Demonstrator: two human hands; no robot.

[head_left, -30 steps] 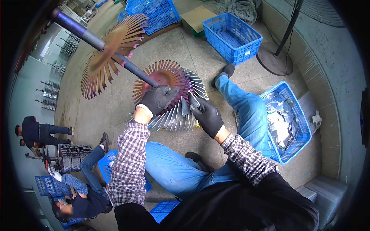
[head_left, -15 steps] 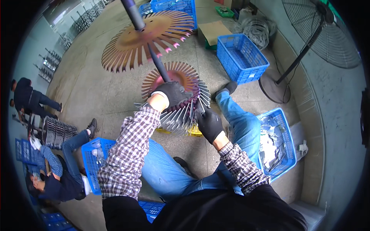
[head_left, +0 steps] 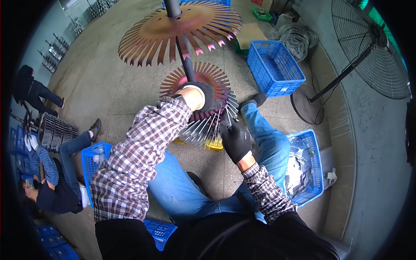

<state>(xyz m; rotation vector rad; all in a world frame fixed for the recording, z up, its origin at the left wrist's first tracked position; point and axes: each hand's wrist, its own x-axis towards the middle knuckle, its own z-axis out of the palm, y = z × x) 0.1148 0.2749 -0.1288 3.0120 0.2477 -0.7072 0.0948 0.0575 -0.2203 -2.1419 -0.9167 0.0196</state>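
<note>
A rust-brown rack stands before me: a dark upright pole [head_left: 187,66] carries a large slotted upper disc [head_left: 182,24] and a smaller slotted lower disc [head_left: 203,78]. Thin silver metal blades [head_left: 203,131] sit in slots along the near and right side of the lower disc. My left hand [head_left: 207,95], in a black glove, is bent over the lower disc next to the pole; its fingers are hidden. At the disc's near right rim, my right hand [head_left: 236,141], also black-gloved, is closed with thumb and fingers pinching a thin metal blade [head_left: 228,120].
On my right stands a blue crate [head_left: 318,171] of shiny metal pieces. Beyond it are another blue crate [head_left: 275,69] and a floor fan [head_left: 346,73]. Yellow crate parts [head_left: 214,144] show under the rack. A seated co-worker [head_left: 56,182] and a blue crate [head_left: 89,162] are at left.
My left hand has rolled over, its wrist now bent above the lower disc. My right hand stays pinched at the rim. The upper disc appears turned and the whole view has shifted slightly.
</note>
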